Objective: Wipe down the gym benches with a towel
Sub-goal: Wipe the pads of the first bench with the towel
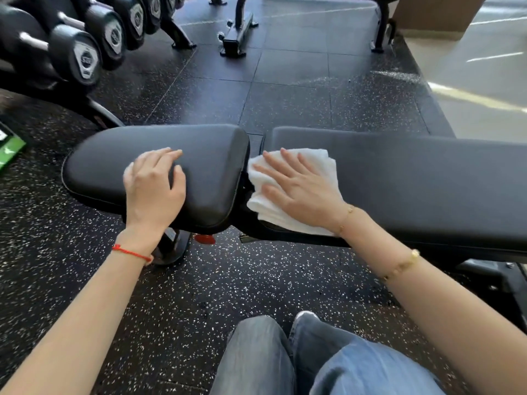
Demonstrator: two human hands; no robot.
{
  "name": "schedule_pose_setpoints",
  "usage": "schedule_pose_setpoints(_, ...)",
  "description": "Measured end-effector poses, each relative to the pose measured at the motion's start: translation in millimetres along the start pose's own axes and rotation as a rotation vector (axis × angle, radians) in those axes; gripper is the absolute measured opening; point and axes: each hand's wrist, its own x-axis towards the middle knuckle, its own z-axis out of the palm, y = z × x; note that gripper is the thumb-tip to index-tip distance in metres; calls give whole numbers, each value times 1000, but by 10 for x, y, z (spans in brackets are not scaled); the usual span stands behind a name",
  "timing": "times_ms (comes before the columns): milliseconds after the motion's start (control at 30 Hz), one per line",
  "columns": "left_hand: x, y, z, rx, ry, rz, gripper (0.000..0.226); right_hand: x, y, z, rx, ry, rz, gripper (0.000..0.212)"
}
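A black padded gym bench lies across the view, with a rounded seat pad (114,163) on the left and a long back pad (413,178) on the right. A folded white towel (316,161) lies at the left end of the back pad, beside the gap between the pads. My right hand (299,189) presses flat on the towel with straight, spread fingers. My left hand (154,186) rests on the seat pad near its front edge, fingers loosely bent, holding nothing.
A rack of black dumbbells (85,55) stands at the back left. Frames of other benches (238,32) stand on the speckled rubber floor (228,280) behind. A green object (10,149) lies at the far left. My jeans-clad knees (299,360) are below.
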Motion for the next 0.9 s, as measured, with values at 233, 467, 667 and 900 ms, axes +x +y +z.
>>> schedule_pose_setpoints(233, -17, -192, -32, 25, -26, -89, 36, 468, 363, -131, 19, 69, 185, 50)
schedule_pose_setpoints(467, -37, -179, -6, 25, -26, -112, 37, 481, -16, -5, 2, 82, 12, 50)
schedule_pose_setpoints(667, 93, -285, -2, -5, -11, -127, 34, 441, -273, -130, 508, 225, 37, 43)
schedule_pose_setpoints(900, 315, -543, -20, 43, -31, -199, 38, 1258, -691, 190, 157, -28, -180, 49)
